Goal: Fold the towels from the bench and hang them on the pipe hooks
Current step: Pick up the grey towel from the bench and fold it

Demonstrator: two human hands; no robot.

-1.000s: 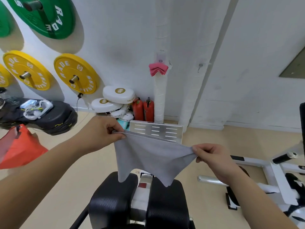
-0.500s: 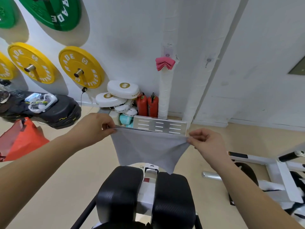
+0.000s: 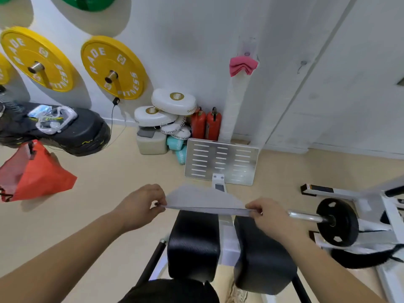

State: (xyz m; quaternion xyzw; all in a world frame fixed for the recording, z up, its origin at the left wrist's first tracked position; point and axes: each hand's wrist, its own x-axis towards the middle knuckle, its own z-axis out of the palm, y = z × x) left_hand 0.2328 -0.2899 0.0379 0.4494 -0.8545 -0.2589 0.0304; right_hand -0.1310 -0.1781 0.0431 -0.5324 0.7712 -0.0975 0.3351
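A grey towel [image 3: 201, 199] is stretched flat between my hands, just above the two black pads of the bench [image 3: 193, 243]. My left hand [image 3: 140, 206] pinches its left corner and my right hand [image 3: 265, 212] pinches its right corner. The towel's far edge lies away from me, nearly level. A folded pink towel [image 3: 242, 65] hangs on a hook on the white wrapped pipe [image 3: 235, 101] at the wall ahead. A bare hook [image 3: 302, 65] sticks out of the wall to the right of the pipe.
A slotted metal footplate [image 3: 220, 160] stands beyond the bench. Two red extinguishers [image 3: 206, 123], white pads and boxes crowd the pipe's base. Yellow weight plates [image 3: 113, 68] hang on the left wall. A barbell plate [image 3: 336, 221] and white frame stand right. A red bag [image 3: 32, 173] hangs left.
My hands dropped with the grey towel from chest height to just above the bench pads. The towel, which hung down with its points low, now lies almost flat with its edge flipped away.
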